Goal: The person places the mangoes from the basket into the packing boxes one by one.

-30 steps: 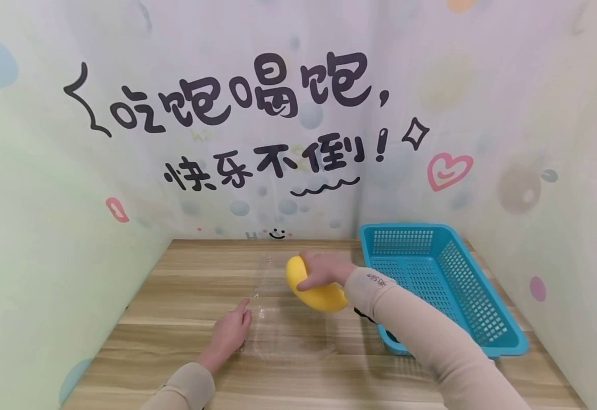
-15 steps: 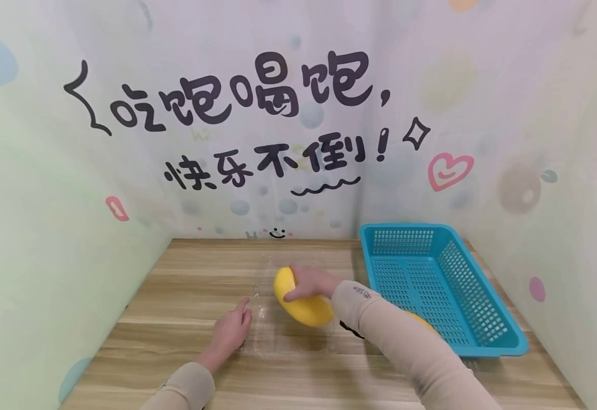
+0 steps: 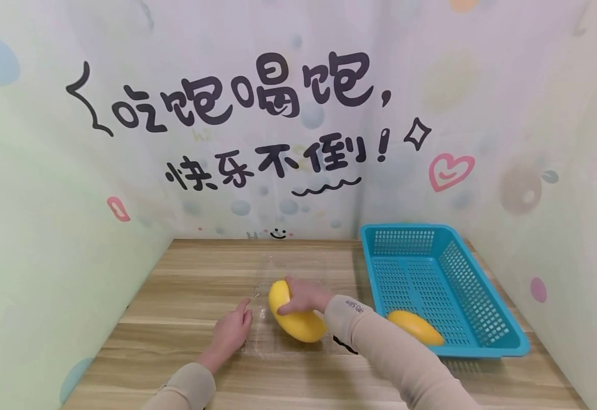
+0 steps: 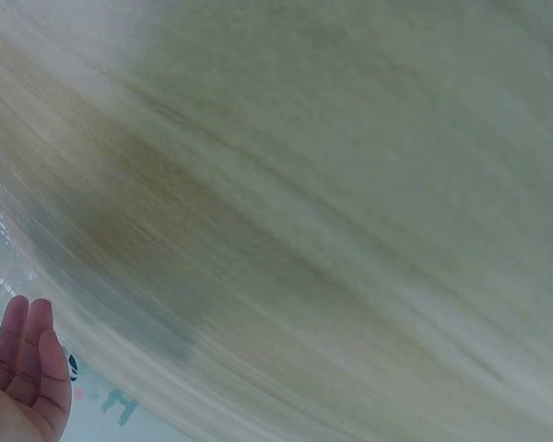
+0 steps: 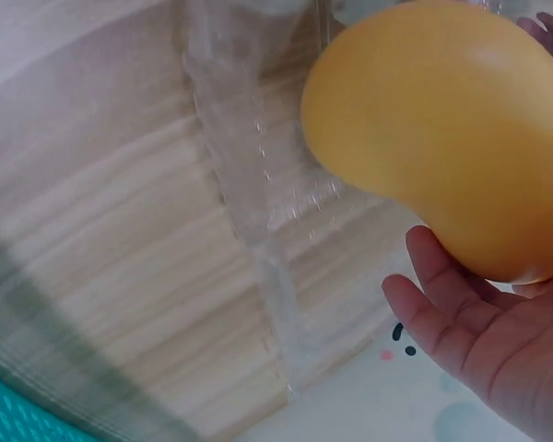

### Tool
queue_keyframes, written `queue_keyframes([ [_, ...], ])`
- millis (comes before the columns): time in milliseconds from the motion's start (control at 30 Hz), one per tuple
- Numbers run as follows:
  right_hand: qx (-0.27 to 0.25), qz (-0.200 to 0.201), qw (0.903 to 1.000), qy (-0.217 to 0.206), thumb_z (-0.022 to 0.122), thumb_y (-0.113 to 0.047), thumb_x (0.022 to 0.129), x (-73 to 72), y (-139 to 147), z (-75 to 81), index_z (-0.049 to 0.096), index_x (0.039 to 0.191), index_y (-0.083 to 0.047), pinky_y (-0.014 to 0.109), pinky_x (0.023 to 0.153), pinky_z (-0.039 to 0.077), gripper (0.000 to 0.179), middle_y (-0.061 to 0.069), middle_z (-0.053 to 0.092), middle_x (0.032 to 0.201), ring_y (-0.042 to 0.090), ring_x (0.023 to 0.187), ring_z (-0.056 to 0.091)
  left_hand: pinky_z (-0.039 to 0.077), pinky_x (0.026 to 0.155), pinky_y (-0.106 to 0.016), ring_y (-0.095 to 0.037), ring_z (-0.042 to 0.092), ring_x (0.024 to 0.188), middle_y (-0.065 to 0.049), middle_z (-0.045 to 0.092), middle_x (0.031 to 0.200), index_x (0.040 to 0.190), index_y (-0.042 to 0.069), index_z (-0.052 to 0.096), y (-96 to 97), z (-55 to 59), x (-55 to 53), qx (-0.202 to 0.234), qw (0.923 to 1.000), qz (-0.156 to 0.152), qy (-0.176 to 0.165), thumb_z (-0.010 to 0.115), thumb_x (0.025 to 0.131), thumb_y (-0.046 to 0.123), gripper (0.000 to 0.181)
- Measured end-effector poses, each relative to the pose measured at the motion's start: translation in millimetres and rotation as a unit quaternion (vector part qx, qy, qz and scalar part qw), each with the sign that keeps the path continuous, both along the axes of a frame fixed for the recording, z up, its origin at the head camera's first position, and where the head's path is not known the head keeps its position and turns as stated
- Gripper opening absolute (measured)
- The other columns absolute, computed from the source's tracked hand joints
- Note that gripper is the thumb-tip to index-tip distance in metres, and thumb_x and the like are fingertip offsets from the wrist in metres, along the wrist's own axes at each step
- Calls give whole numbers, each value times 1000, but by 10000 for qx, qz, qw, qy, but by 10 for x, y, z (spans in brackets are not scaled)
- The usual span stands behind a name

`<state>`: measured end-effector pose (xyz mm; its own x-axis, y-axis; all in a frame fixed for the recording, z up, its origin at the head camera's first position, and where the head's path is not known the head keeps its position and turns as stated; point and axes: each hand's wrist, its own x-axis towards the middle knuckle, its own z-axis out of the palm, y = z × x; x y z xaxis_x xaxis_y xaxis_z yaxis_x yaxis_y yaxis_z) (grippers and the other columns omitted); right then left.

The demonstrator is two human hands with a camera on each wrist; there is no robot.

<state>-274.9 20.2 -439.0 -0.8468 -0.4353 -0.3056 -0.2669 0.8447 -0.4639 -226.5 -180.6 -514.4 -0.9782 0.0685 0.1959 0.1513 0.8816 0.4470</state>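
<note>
A large yellow mango point(image 3: 298, 329) is gripped from above by my right hand point(image 3: 305, 296). In the right wrist view the smooth mango point(image 5: 433, 120) fills the upper right, with the fingers point(image 5: 442, 299) curled against its side. The mango is over the near half of a clear plastic box point(image 3: 258, 343), whose see-through lid point(image 3: 298, 261) lies folded back on the far side. My left hand point(image 3: 230, 331) rests at the box's left edge with its fingers extended. Those fingers point(image 4: 32, 345) show straight in the left wrist view.
A blue perforated basket point(image 3: 514, 345) stands on the right of the wooden table point(image 3: 175, 296). Inside, near its front left corner, lies a second yellow mango point(image 3: 417, 327). A printed curtain wall point(image 3: 226, 216) closes off the table's back, with side walls left and right.
My right hand has carried the mango toward me and to the left, down over the near half of the box. The mango in the basket has come into view. My left hand stays put.
</note>
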Motion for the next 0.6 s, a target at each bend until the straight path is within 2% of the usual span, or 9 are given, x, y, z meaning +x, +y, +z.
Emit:
queue_keyframes([
  [333,-65,-50,9999,63,66,-51,70,66,-50,-141,38,135,-10,36,76,44,81,2,57,99,16,85,53,31,44,-29,-14,36,44,2,34,49,126,1,51,2,-4,-1,3,10000,30,-31,46,93,18,37],
  [600,105,-104,9998,165,63,-60,69,36,-73,-399,33,140,-13,37,78,44,90,6,59,107,17,89,54,29,42,-27,-11,32,42,4,33,48,125,1,52,-2,2,4,67,10000,19,29,46,93,18,37],
])
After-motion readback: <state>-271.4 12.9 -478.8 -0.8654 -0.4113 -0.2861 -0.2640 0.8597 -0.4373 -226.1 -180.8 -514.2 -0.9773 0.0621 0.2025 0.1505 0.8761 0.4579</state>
